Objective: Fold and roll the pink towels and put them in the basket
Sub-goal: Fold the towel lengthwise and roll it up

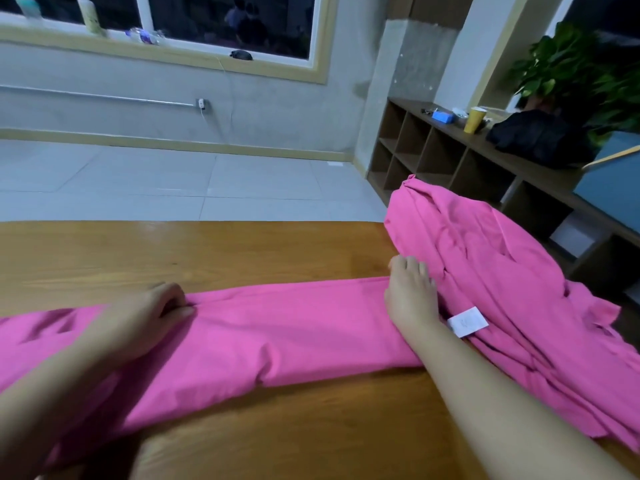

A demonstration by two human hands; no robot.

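Folded pink towel (pixel 277 327) lies as a long band across the wooden table (pixel 207 251), running from the lower left edge of the frame to right of centre. Left hand (pixel 152 320) sits on the band's left part, fingers curled in and pinching a bit of the cloth at its upper edge. Right hand (pixel 410 289) rests on the band's right end, fingers bent down over the far edge, fingertips at the seam with the table; whether it grips the cloth or only presses it, cannot tell. Just right of that hand, a loose pile of pink towels (pixel 502 265) fills the right side of the frame, touching the band's end and spilling toward the lower right corner. A white label (pixel 467 322) shows on the pile, right beside the right wrist. No basket in view. Upper right: brown cubby shelf (pixel 433 157) with a yellow cup (pixel 473 120), a blue box (pixel 443 116) and a black bag (pixel 540 136) on top, green plant (pixel 571 67) behind. Upper left: window (pixel 166 26) with bottles on the sill, grey tiled floor (pixel 173 181) below.
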